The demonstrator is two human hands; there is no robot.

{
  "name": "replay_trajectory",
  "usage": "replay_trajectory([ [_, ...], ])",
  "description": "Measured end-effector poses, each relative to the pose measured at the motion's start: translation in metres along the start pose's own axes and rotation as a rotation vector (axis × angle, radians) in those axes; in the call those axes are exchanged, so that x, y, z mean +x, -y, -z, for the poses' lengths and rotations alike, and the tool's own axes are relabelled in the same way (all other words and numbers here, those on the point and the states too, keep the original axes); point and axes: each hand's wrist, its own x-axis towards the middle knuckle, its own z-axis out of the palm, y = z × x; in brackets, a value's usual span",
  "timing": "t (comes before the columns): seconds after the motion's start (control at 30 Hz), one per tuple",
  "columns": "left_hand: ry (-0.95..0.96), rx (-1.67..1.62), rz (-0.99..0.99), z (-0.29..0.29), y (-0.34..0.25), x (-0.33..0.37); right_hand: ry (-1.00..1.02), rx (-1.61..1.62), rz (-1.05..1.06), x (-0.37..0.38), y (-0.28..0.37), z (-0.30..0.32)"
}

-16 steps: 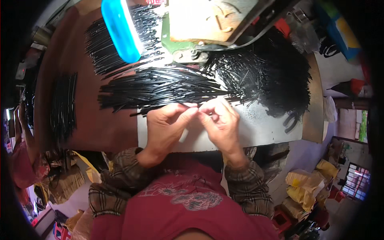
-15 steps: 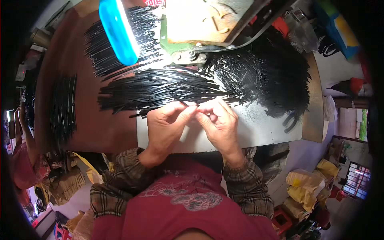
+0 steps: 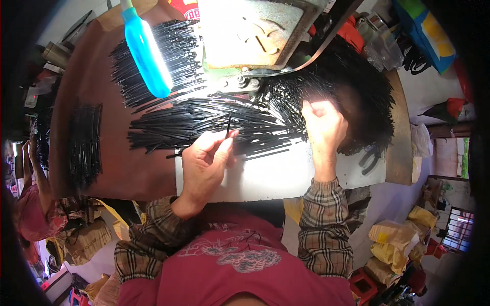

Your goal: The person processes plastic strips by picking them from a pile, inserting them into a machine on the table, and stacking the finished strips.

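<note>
My left hand [image 3: 204, 162] is closed in a pinch on a short thin black tube [image 3: 228, 125], which sticks up past the thumb and forefinger. Just beyond it lies a loose bundle of black tubes [image 3: 204, 118], pointing mostly left to right. My right hand [image 3: 326, 125] reaches to the near edge of a big heap of thin black strips [image 3: 365, 97]. Its fingers are pressed together, and glare hides what is between them. Over the middle of the table stands a worn metal machine [image 3: 255, 38] with a pale top.
A lit blue lamp [image 3: 145, 56] hangs over a row of black pieces [image 3: 163, 61] at the far left. Another black bunch [image 3: 85, 145] lies on the brown table cover [image 3: 122, 168]. Dark curved handles [image 3: 370, 161] lie at the right. Another person [image 3: 38, 204] is at the left rim.
My hands, which were together at the middle, have parted. The right moved right and away to the heap; the left shifted slightly left with the black tube.
</note>
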Motion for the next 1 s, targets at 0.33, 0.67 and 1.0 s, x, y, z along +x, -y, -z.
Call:
replay_trajectory([
  [0.33,0.072,-0.032,0.136,0.005,-0.018,0.008,-0.16,0.935,-0.075,0.007,-0.015,0.016],
  [0.67,0.109,0.028,0.023,0.009,-0.029,0.044,0.353,1.173,-0.002,-0.052,0.065,0.002],
  [1.0,0.025,0.464,-0.185,0.029,-0.002,0.065,0.46,0.447,0.806,-0.027,0.067,-0.022],
])
